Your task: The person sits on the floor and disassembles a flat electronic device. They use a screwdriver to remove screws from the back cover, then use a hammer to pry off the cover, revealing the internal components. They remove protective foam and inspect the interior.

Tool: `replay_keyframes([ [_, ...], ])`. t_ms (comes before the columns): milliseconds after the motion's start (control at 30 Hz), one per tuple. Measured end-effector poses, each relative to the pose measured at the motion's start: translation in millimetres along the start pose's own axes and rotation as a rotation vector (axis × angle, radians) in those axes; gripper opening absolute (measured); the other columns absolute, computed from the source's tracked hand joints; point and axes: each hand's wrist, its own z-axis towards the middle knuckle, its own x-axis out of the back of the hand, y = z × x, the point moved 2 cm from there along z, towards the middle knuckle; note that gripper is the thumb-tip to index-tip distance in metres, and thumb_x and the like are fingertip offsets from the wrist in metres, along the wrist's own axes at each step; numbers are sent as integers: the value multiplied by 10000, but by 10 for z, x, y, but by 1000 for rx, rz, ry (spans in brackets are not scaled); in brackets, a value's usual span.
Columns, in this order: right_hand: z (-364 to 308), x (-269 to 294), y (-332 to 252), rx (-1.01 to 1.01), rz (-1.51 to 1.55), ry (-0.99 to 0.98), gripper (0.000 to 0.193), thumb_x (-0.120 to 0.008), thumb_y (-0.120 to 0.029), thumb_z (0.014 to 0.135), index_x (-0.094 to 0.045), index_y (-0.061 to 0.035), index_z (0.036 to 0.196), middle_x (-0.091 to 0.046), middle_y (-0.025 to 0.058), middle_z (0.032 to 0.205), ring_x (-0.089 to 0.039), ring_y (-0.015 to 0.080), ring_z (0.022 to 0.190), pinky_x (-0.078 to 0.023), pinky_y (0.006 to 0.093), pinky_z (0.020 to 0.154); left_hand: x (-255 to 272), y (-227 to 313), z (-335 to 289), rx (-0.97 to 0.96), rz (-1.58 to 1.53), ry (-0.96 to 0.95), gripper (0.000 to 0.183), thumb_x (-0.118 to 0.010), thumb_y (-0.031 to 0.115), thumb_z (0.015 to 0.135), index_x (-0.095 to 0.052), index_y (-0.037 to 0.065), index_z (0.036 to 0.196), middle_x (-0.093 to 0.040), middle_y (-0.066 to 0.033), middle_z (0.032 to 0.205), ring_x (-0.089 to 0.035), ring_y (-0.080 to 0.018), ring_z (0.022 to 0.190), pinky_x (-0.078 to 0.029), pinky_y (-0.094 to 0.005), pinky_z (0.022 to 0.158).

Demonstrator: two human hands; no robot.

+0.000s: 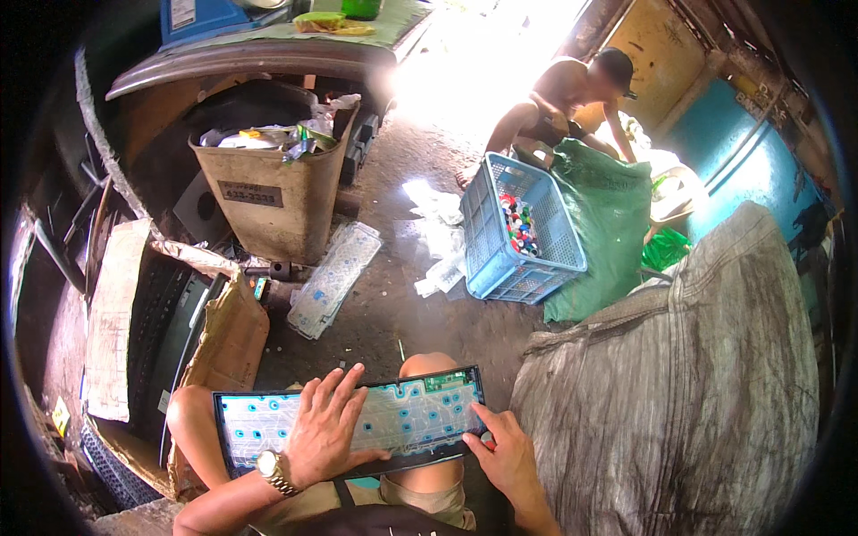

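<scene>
An opened computer keyboard (259, 429) lies across my knees, its black shell holding clear membrane sheets with pale traces and blue dots. A small green circuit board (447, 381) shows at its upper right corner. My left hand (326, 429), with a metal watch at the wrist, rests on the membrane left of the middle, fingers spread. At the right end, my right hand (502, 447) grips the keyboard's edge between thumb and forefinger; its other fingers are hidden. Something small, red and white (488, 441), shows beside the right thumb, too little to name.
On my left a torn cardboard box (237, 330) holds dark keyboards; a filled bin (268, 201) stands behind. Membrane sheets (335, 277) lie on the floor. Ahead are a blue crate (500, 281) of bottle caps, a green sack (599, 232) and a crouching person (559, 98). A large grey sack (670, 384) stands right.
</scene>
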Motion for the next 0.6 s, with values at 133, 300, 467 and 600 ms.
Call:
replay_keyframes([
  [133,25,-53,-24,45,22,35,579,-743,-285,873,-546,-166,1405,-584,114,983,-668,280,765,-543,435,677,-38,31,49,60,-56,108,877,-850,514,676,-515,-4,1300,-324,-194,1560,-376,-379,1361,-314,-530,1085],
  [300,52,-89,-79,49,-64,13,700,-783,-276,842,-486,-107,1453,-585,125,983,-621,258,695,-524,381,654,-77,8,70,59,-93,175,907,-905,459,557,-496,46,1255,-359,-176,1536,-427,-368,1263,-331,-497,1041],
  [467,88,-121,-94,31,6,56,699,-811,-270,811,-512,-116,1425,-601,117,1028,-628,240,753,-537,357,664,-145,-16,52,51,-93,189,827,-880,445,610,-522,52,1244,-465,-113,1465,-480,-329,1182,-339,-475,1022],
  [600,152,-9,-129,34,10,66,601,-809,-241,810,-578,-105,1348,-612,105,1076,-637,233,790,-549,341,677,-165,-43,55,41,-76,202,783,-863,446,644,-542,51,1239,-501,-96,1429,-496,-312,1145,-344,-468,1013],
])
